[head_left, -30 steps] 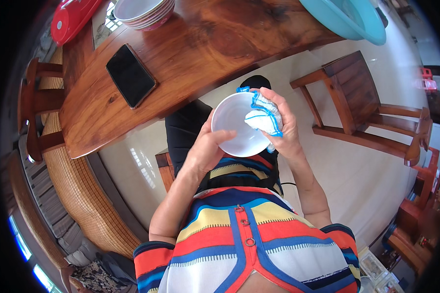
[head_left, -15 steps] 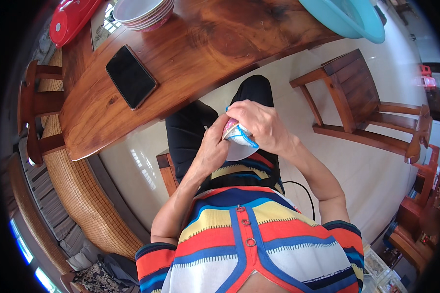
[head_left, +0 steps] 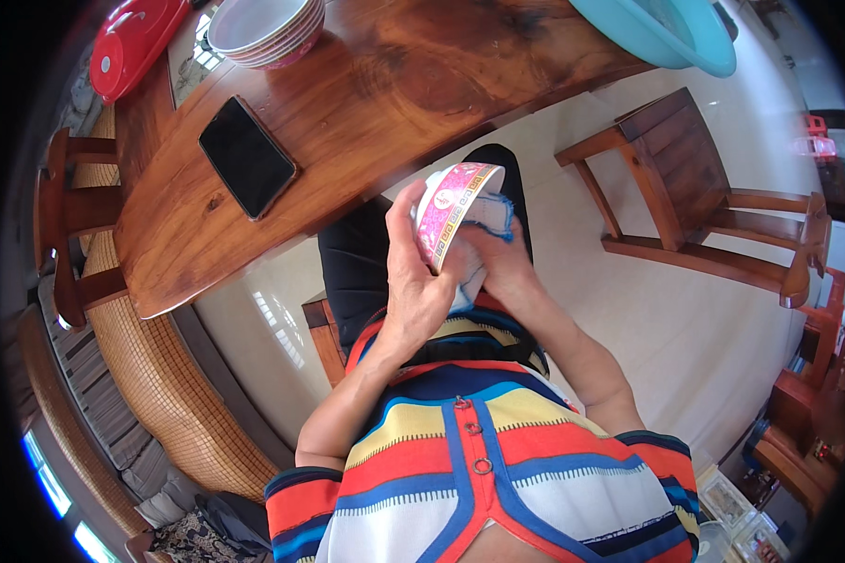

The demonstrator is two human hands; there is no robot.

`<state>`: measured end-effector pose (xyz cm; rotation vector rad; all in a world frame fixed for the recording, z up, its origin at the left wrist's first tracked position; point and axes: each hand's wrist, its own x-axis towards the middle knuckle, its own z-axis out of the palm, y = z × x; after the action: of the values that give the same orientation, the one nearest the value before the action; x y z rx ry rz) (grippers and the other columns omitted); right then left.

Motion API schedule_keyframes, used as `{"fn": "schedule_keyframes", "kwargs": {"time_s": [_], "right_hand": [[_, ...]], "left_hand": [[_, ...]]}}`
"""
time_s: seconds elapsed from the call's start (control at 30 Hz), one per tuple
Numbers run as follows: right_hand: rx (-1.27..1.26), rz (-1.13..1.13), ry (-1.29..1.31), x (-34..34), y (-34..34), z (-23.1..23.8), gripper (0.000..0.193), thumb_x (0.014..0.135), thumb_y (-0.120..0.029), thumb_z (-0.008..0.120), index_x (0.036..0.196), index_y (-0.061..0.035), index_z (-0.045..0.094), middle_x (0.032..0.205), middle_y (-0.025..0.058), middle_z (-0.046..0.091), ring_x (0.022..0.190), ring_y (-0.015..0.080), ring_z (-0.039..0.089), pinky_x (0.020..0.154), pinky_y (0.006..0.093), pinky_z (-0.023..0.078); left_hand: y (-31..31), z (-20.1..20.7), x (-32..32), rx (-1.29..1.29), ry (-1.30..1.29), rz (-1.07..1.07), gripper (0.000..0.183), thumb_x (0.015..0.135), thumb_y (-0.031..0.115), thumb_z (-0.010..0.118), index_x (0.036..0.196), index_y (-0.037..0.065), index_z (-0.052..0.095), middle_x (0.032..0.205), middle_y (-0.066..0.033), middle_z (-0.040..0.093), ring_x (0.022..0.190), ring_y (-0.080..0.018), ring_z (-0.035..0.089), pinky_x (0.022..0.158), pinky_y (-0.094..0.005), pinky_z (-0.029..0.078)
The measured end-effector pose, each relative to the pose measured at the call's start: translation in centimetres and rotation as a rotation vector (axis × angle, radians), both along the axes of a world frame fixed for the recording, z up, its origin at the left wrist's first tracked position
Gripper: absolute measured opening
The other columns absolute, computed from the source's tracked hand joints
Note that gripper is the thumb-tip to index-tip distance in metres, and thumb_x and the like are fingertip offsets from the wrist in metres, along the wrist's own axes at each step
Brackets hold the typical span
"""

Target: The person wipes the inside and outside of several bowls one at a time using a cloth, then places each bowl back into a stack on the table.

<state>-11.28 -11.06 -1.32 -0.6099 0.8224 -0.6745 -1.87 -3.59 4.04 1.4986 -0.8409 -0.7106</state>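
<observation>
A pink patterned bowl (head_left: 449,208) is tilted on its side above my lap, its opening facing right. My left hand (head_left: 413,272) grips it, fingers behind the base and thumb near the rim. On the open side, my right hand (head_left: 499,258) holds a white cloth with blue edging (head_left: 490,218) against the inside of the bowl. Part of the cloth hangs below, between the two hands. The right fingertips are hidden by the cloth and the bowl's rim, and that hand is slightly blurred.
Ahead stands a wooden table (head_left: 366,122) with a curved edge. On it lie a black phone (head_left: 248,158), a stack of several bowls (head_left: 268,33), a red lid-like item (head_left: 141,47) and a light blue basin (head_left: 662,33). A wooden chair (head_left: 671,159) stands to the right.
The bowl has turned from mostly hidden behind my hands to showing its pink outer side, raised slightly. My right hand and the cloth have moved down and into the bowl's opening.
</observation>
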Motion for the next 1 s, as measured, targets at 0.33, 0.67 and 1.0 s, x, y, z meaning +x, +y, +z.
{"fn": "schedule_keyframes", "kwargs": {"time_s": [0.33,0.67,1.0], "right_hand": [[-1.542,0.342,0.633,-1.7,-3.9,3.9,0.055,0.063,-0.002,0.074,0.112,-0.0061,0.049,0.108,0.0128,0.050,0.098,0.0333,0.052,0.074,0.0390,0.049],[-0.815,0.641,0.337,-4.4,-4.7,4.7,0.042,0.081,0.001,0.053,0.122,-0.0023,0.048,0.111,0.0104,0.051,0.099,0.0195,0.054,0.088,0.0301,0.043],[-1.218,0.230,0.529,-3.7,-1.7,9.2,0.044,0.074,0.005,0.061,0.116,-0.0048,0.051,0.112,0.0139,0.048,0.094,0.0277,0.054,0.080,0.0343,0.047]], "left_hand": [[-0.2,-1.1,3.4,0.240,0.207,-0.266,0.057,0.064,0.002,0.045,0.120,0.001,0.050,0.108,-0.0113,0.057,0.103,-0.0197,0.053,0.091,-0.0288,0.040],[0.2,-3.8,3.2,0.357,0.296,-0.183,0.056,0.063,0.002,0.045,0.119,-0.001,0.052,0.109,-0.0127,0.058,0.104,-0.0226,0.054,0.093,-0.0293,0.039],[0.5,-4.9,3.1,0.408,0.295,-0.187,0.054,0.063,0.003,0.047,0.116,-0.001,0.053,0.107,-0.0135,0.059,0.102,-0.0231,0.054,0.091,-0.0303,0.041]]}}
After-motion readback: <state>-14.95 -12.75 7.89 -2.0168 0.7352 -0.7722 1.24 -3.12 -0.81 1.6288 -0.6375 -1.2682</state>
